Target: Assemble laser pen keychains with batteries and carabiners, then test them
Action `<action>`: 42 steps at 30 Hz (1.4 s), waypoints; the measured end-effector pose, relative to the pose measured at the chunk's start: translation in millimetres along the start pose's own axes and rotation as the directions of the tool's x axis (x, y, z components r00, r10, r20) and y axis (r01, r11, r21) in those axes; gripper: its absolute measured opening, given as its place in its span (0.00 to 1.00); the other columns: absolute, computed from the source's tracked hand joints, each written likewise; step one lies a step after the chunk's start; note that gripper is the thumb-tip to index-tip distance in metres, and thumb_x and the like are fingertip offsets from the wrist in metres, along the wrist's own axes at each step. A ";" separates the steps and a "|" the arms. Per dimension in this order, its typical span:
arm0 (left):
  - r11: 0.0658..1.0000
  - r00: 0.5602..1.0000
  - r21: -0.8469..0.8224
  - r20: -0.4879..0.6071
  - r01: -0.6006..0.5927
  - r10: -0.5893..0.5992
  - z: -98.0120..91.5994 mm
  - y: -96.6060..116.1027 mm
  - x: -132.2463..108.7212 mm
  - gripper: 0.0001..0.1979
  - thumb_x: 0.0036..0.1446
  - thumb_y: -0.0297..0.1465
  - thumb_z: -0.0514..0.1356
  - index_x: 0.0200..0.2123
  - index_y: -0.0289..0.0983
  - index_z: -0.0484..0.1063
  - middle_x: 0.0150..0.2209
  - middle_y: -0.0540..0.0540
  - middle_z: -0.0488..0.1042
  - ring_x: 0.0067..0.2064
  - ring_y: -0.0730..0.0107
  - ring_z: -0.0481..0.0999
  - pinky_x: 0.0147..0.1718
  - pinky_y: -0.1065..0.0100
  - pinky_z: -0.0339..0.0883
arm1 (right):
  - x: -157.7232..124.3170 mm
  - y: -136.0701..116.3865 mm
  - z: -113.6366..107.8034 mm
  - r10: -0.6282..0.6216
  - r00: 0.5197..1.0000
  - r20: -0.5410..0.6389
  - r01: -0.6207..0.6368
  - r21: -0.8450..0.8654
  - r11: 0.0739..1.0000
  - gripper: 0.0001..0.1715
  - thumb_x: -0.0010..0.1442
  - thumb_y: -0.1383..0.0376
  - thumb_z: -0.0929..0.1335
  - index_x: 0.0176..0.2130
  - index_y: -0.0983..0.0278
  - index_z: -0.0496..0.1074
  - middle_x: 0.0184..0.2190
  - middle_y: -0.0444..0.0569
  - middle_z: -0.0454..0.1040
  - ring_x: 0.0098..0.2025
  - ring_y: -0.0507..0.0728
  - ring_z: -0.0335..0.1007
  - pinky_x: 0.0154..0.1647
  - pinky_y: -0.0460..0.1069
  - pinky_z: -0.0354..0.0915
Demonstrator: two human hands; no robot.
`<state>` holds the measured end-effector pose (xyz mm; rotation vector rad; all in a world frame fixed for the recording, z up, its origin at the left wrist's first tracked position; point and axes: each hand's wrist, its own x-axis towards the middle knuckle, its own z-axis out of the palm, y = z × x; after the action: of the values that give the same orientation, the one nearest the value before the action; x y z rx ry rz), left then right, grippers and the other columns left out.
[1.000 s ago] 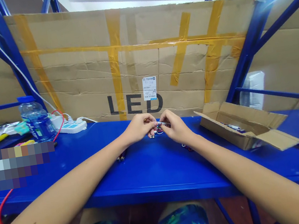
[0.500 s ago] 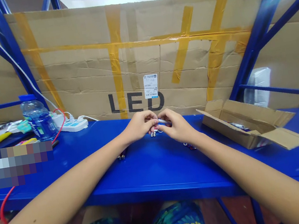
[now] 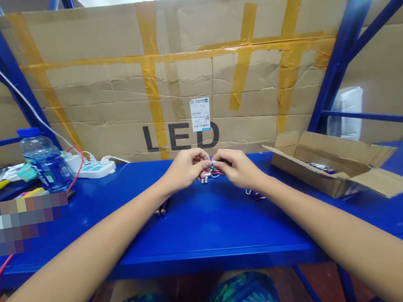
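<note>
My left hand [image 3: 188,168] and my right hand [image 3: 237,166] meet fingertip to fingertip above the blue table. Both are closed in a pinch. Between them shows the end of a slim silvery tube [image 3: 214,162], gripped by my right fingers. What my left fingertips pinch is mostly hidden. Just below lie small metal-tipped pieces [image 3: 204,180] and thin red, white and green strands [image 3: 214,172]. Near my right wrist are small purple and white loop-shaped pieces [image 3: 255,194]. Dark slender pieces with shiny ends [image 3: 161,210] lie beside my left forearm.
An open cardboard box [image 3: 305,175] with shiny slender items stands at right. A water bottle [image 3: 46,163], a white power strip [image 3: 97,168] and a red cable [image 3: 78,168] are at left. Taped cardboard [image 3: 117,103] closes off the back of the blue table [image 3: 215,235].
The silvery tube lay crosswise between my hands; now only its short end shows. My fingertips have come closer together, and coloured strands show beneath. The view has shifted slightly.
</note>
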<state>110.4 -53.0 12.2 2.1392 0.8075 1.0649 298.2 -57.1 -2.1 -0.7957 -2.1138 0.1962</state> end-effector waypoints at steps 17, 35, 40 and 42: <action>0.965 0.995 0.244 -0.001 -0.100 0.104 -1.1 -5.9 -1.5 0.03 0.56 0.26 0.56 0.32 0.35 0.69 0.22 0.52 0.70 0.25 0.75 0.67 0.26 0.72 0.59 | 0.2 3.5 5.1 0.178 0.975 0.132 -0.211 0.299 0.931 0.10 0.57 0.59 0.68 0.31 0.63 0.64 0.24 0.43 0.67 0.26 0.52 0.61 0.27 0.47 0.57; 0.991 0.998 0.129 -0.045 -0.040 0.047 2.2 -9.4 1.3 0.03 0.54 0.27 0.58 0.29 0.34 0.68 0.20 0.53 0.66 0.23 0.76 0.64 0.23 0.72 0.57 | -2.7 -1.7 1.8 -0.002 1.000 -0.013 0.001 -0.038 0.999 0.08 0.61 0.67 0.64 0.31 0.65 0.70 0.25 0.47 0.73 0.28 0.53 0.66 0.32 0.48 0.58; 0.932 0.983 0.323 -0.022 -0.166 0.182 1.6 -9.7 -1.9 0.03 0.55 0.25 0.56 0.31 0.35 0.69 0.24 0.52 0.70 0.26 0.76 0.65 0.27 0.71 0.57 | -0.9 2.0 1.3 0.130 0.982 0.134 -0.142 0.090 0.986 0.16 0.63 0.65 0.61 0.24 0.64 0.64 0.19 0.43 0.65 0.23 0.51 0.60 0.29 0.47 0.56; 0.904 0.974 0.368 0.018 -0.217 0.227 1.2 -9.7 -2.7 0.04 0.56 0.24 0.55 0.31 0.35 0.69 0.26 0.51 0.71 0.27 0.75 0.66 0.28 0.71 0.58 | -0.1 4.3 0.9 0.169 0.961 0.219 -0.208 0.169 0.963 0.20 0.65 0.61 0.59 0.22 0.63 0.61 0.17 0.42 0.63 0.21 0.50 0.57 0.27 0.47 0.55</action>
<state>107.7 -49.2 3.3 2.5906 0.8434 1.1260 299.6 -53.6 -4.5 -0.8936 -2.1654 0.5972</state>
